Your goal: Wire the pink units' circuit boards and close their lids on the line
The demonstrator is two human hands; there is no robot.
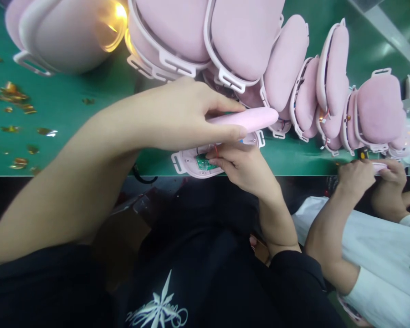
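Pink cover [258,119] pinched edge-on in left hand [191,114], thumb on near side.
Below that hand: open housing [187,160], green board [205,163]; right hand [248,166] back-up, fingers bunched at board, grip unclear. Pink shells [244,38] beyond both hands.

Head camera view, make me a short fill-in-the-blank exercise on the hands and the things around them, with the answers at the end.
1. The left hand holds the pink cover between its fingers and its ____.
2. Beside the right hand, the circuit board in the open casing is ____ in colour.
3. The gold-coloured scraps lie on the ____ side of the picture.

Missing words: thumb; green; left.
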